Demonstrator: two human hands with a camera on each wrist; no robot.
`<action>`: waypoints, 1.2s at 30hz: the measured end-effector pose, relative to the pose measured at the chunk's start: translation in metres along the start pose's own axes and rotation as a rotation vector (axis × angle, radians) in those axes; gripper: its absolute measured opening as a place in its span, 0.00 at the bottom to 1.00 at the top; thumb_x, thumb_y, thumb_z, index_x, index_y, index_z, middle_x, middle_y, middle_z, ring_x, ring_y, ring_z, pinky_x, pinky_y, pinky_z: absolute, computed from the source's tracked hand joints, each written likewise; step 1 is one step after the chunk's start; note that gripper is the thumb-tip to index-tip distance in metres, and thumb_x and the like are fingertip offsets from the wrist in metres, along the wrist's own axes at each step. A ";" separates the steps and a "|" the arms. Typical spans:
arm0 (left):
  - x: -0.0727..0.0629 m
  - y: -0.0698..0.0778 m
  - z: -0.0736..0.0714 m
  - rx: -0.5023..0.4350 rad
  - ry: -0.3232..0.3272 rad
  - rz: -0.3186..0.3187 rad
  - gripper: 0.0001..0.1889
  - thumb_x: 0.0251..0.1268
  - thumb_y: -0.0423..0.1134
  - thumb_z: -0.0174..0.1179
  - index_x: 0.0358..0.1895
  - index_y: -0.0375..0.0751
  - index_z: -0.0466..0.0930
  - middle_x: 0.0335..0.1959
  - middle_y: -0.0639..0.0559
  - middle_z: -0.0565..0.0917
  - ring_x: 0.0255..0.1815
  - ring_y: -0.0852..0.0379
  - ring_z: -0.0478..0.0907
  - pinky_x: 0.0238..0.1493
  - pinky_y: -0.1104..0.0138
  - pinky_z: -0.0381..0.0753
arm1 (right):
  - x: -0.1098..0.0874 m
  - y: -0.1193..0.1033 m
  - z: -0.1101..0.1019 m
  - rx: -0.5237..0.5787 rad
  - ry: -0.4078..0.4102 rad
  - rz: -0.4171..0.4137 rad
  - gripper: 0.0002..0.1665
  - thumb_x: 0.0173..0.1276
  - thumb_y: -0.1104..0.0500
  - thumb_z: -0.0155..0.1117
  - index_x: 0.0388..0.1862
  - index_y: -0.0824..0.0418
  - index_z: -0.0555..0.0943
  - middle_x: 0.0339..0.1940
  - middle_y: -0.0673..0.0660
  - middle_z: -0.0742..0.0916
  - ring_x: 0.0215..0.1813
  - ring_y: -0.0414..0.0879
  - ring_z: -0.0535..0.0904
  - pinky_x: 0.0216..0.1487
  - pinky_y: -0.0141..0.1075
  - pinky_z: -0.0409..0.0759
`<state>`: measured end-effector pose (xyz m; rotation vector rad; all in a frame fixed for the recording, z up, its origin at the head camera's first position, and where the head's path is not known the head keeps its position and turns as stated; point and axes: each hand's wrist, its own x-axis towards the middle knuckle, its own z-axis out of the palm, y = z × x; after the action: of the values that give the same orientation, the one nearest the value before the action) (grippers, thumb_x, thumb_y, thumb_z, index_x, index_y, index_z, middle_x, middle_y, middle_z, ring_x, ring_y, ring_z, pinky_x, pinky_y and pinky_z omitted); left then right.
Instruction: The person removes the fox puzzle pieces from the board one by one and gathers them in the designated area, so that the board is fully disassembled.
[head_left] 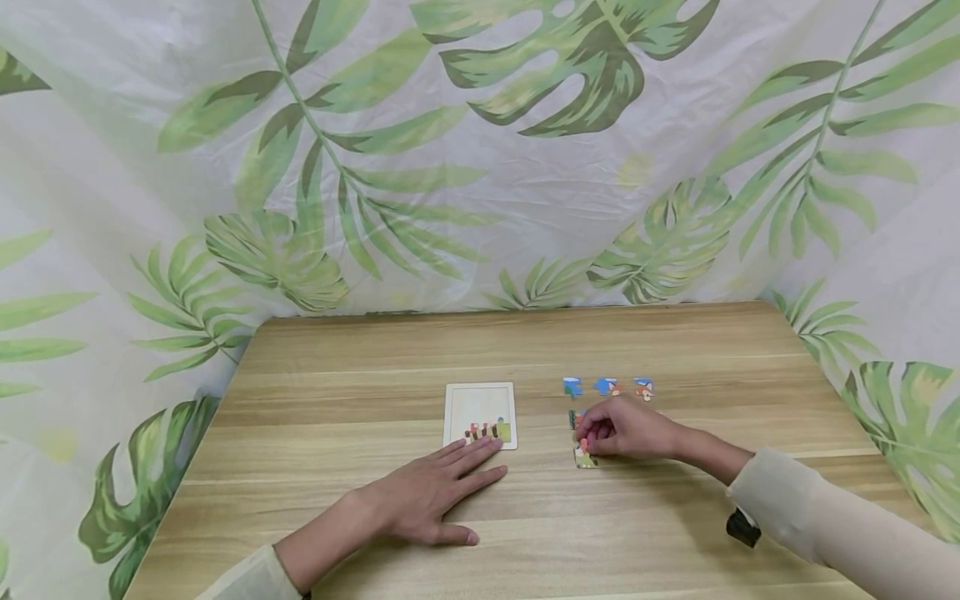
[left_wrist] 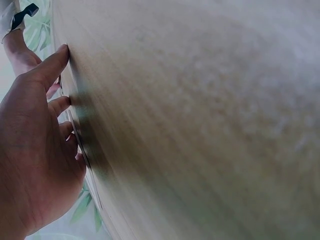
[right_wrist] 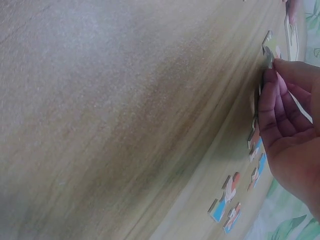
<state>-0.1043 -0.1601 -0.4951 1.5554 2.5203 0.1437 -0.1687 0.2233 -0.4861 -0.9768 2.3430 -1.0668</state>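
A shallow white puzzle tray [head_left: 480,396] lies on the table, with several joined puzzle pieces [head_left: 487,431] along its lower edge. My left hand [head_left: 438,492] rests with straight, spread fingers over the tray's lower edge and those pieces; its fingertips [left_wrist: 62,100] touch the surface. To the right, my right hand [head_left: 630,429] pinches a puzzle piece [right_wrist: 268,44] between thumb and fingers at the lower left of the loose pieces. That piece [head_left: 584,457] shows green and a little red; the fingers hide part of it.
Loose puzzle pieces [head_left: 572,386] with blue and orange fox pictures lie in a row behind my right hand, and another piece [head_left: 575,418] sits beside its fingers. The wooden table [head_left: 360,367] ends at a leaf-patterned cloth [head_left: 420,208] at the back and sides.
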 end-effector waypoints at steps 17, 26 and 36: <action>0.000 0.001 -0.002 0.023 -0.003 0.000 0.45 0.78 0.70 0.48 0.86 0.45 0.55 0.88 0.40 0.48 0.89 0.45 0.46 0.85 0.52 0.56 | 0.018 -0.013 -0.004 -0.076 -0.019 -0.017 0.04 0.72 0.65 0.72 0.43 0.60 0.90 0.36 0.46 0.89 0.36 0.33 0.81 0.41 0.30 0.85; 0.000 0.001 -0.003 0.004 -0.014 -0.009 0.45 0.78 0.70 0.49 0.87 0.46 0.54 0.89 0.41 0.46 0.89 0.45 0.44 0.85 0.52 0.55 | 0.055 -0.026 -0.002 -0.105 -0.019 -0.080 0.06 0.74 0.65 0.70 0.46 0.62 0.90 0.39 0.49 0.91 0.39 0.34 0.82 0.42 0.32 0.85; 0.000 0.005 -0.004 0.018 -0.009 -0.009 0.46 0.77 0.72 0.47 0.87 0.48 0.53 0.89 0.42 0.45 0.89 0.46 0.44 0.85 0.52 0.54 | 0.094 -0.037 0.004 -0.098 -0.075 -0.106 0.08 0.74 0.66 0.69 0.48 0.63 0.90 0.40 0.50 0.91 0.41 0.35 0.84 0.46 0.31 0.86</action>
<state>-0.1006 -0.1575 -0.4908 1.5470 2.5283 0.1131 -0.2145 0.1358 -0.4659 -1.1681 2.3237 -0.9436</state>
